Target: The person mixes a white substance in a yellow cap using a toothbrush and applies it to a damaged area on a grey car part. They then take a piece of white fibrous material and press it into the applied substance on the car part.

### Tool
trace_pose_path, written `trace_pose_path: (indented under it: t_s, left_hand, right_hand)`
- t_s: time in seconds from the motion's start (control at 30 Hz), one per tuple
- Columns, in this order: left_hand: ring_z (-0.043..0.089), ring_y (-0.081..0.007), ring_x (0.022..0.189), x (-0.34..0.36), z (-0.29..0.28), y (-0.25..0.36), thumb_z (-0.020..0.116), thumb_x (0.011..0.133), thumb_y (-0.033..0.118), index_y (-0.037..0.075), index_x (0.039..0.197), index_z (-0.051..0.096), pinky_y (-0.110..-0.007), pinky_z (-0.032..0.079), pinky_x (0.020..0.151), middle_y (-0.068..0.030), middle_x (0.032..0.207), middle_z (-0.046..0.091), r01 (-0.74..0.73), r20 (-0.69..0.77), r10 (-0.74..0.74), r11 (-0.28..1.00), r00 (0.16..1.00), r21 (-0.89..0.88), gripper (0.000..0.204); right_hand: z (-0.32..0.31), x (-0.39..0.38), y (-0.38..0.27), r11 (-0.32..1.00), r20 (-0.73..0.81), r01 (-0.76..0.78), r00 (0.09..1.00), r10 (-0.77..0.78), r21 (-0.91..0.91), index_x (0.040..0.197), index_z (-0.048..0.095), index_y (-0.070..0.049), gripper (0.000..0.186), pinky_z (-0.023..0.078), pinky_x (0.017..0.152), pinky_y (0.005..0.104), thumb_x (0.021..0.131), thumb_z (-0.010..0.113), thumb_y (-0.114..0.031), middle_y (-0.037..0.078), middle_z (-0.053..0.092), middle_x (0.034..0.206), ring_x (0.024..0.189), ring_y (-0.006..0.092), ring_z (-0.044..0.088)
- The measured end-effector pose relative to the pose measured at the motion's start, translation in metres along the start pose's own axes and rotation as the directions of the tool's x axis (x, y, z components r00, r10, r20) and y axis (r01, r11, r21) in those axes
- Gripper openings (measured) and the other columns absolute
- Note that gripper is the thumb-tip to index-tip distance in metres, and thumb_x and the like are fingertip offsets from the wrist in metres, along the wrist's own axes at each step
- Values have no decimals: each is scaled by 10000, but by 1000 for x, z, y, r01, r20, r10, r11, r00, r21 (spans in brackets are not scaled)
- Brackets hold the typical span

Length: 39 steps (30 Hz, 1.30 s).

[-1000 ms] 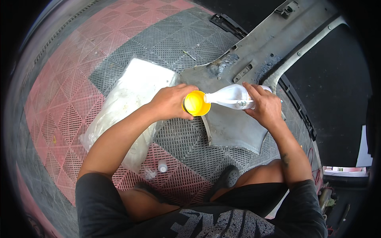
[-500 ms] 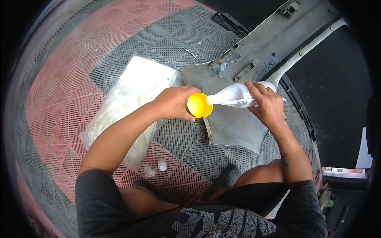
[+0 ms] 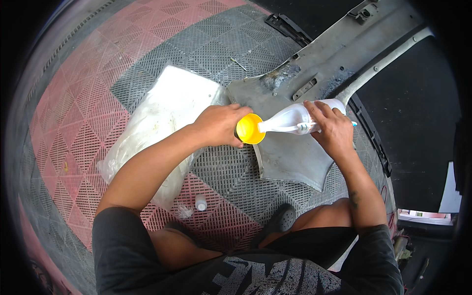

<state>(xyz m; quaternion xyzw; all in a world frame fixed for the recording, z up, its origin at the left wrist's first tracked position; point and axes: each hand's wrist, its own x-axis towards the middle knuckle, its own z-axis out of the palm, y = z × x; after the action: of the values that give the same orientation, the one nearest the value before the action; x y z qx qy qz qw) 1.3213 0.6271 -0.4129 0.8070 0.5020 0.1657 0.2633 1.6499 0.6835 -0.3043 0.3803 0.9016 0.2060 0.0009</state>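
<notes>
My left hand [image 3: 223, 125] is wrapped round a yellow cup [image 3: 252, 139] with its mouth tipped partly toward me. My right hand [image 3: 334, 130] grips a clear plastic bottle [image 3: 287, 119], which lies almost level, its neck pointing left. The bottle's mouth is at the cup's right rim. Whether liquid is running out I cannot tell. Beside the bottle, under my right fingers, sits a slim white object [image 3: 306, 127]; a small blue tip [image 3: 354, 124] shows on the far side of that hand.
A large grey panel [image 3: 290, 162] with rough dark patches lies beneath the bottle and runs to the upper right. White sheeting in clear plastic [image 3: 182, 93] lies at left. A small white bottle [image 3: 200, 202] rests on the pink and grey grid floor [image 3: 231, 172].
The cup and my left hand have shifted slightly to the right, and the cup is turned a little. The bottle stays tilted at the cup's rim, with very little movement.
</notes>
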Motion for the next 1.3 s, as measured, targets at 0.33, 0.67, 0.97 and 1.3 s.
trace_pose_path:
  t_s: [0.33,0.67,0.97,1.3]
  left_hand:
    - [742,-331,1040,5,3,3,971,700,316,166,1460,571,-460,599,868,-105,1213,694,1,22,-3,997,1000,76,872]
    - [743,-355,1020,8,13,-1,972,690,321,173,1423,592,-482,600,839,-118,1182,694,-49,65,46,998,997,45,839]
    - [745,-344,1046,12,17,2,997,670,353,176,1427,605,-481,604,859,-104,1185,709,-48,83,42,996,996,74,871]
    - [750,-332,1007,10,16,4,994,675,344,174,1377,631,-474,602,840,-88,1129,710,-72,88,63,992,994,102,808]
  right_hand:
    - [4,0,0,997,15,18,1000,-17,-77,1462,674,-322,817,615,786,381,697,904,-153,14,746,1303,927,234,728]
    - [-1,0,-8,993,45,13,999,-8,-113,1479,678,-339,825,608,818,375,710,908,-146,-2,747,1288,953,234,721]
    - [-7,1,-9,991,-3,49,999,-50,-121,1442,698,-337,742,593,755,354,750,863,-127,-12,748,1276,893,207,701]
    - [-13,4,-14,990,-56,78,995,-85,-116,1438,701,-325,736,593,741,352,746,865,-135,1,755,1267,874,207,698]
